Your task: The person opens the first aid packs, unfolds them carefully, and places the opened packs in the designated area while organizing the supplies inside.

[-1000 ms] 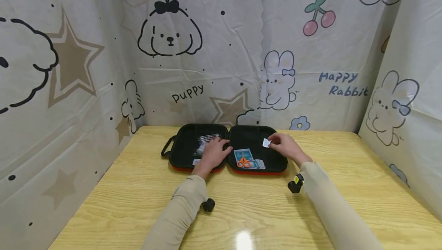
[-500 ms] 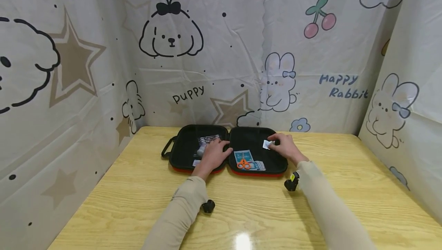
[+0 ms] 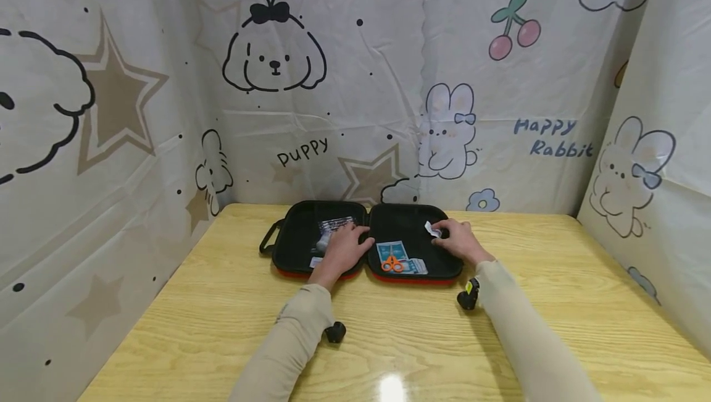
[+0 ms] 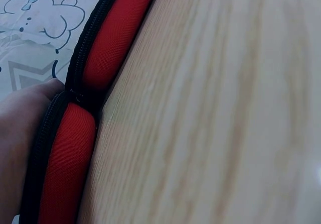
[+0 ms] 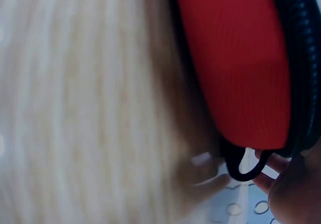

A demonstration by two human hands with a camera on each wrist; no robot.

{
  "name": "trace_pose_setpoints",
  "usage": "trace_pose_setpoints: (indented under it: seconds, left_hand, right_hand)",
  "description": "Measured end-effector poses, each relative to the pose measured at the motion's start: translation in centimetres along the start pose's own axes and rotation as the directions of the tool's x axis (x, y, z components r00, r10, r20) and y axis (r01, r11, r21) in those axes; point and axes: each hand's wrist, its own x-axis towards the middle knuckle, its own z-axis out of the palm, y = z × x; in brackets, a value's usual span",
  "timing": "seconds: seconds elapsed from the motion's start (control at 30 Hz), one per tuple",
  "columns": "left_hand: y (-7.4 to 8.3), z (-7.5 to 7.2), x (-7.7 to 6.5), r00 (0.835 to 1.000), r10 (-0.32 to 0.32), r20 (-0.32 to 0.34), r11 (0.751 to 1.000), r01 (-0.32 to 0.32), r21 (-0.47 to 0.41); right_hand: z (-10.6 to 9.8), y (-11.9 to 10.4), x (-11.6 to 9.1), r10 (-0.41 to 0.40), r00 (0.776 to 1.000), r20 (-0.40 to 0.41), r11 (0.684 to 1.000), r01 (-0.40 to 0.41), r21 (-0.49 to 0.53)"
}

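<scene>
A black-lined zip case (image 3: pixel 397 220) with red outer shell lies unfolded on the table. My right hand (image 3: pixel 462 241) pinches a small white packet (image 3: pixel 431 229) over the case's right half. In the right wrist view, part of that hand shows beyond the red shell (image 5: pixel 235 63). My left hand (image 3: pixel 344 249) rests over the left half near the hinge, fingers extended, covering part of a clear plastic-wrapped item (image 3: pixel 324 241). Orange-handled scissors (image 3: pixel 392 263) lie on blue-and-white packets (image 3: pixel 413 265) in the right half. The left wrist view shows the red shell (image 4: pixel 67 169) and hinge.
The case's carry handle (image 3: pixel 268 238) sticks out at its left. A small white label-like piece (image 3: pixel 315 261) lies by the left forearm. The wooden table (image 3: pixel 411 340) ends at a printed cloth backdrop (image 3: pixel 344 81).
The white packet, flat a second ago, is now tilted and crumpled in my right fingers. The right wrist has shifted slightly left; my left hand has stayed in place.
</scene>
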Motion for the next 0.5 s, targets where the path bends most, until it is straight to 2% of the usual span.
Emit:
trace_pose_setpoints:
  seconds: [0.17,0.3,0.4,0.5]
  left_hand:
    - [0.1,0.3,0.1,1.0,-0.003,-0.007,1.0,0.003,-0.002]
    - [0.1,0.5,0.2,1.0,-0.005,-0.001,1.0,0.005,0.002]
    - [0.0,0.4,0.2,1.0,-0.002,-0.005,1.0,0.002,0.007]
    - [0.0,0.3,0.1,1.0,-0.002,-0.005,1.0,0.002,0.001]
  right_hand:
    - [-0.8,-0.7,-0.3,0.056,0.998,-0.006,0.997,-0.056,-0.044]
    - [-1.3,-0.8,-0.7,0.073,0.994,-0.082,0.996,-0.076,-0.034]
    - [-1.6,-1.0,-0.9,0.033,0.991,-0.13,0.999,-0.031,0.017]
    - [-1.8,-1.2,-0.9,0.01,0.992,-0.127,0.998,-0.002,0.066]
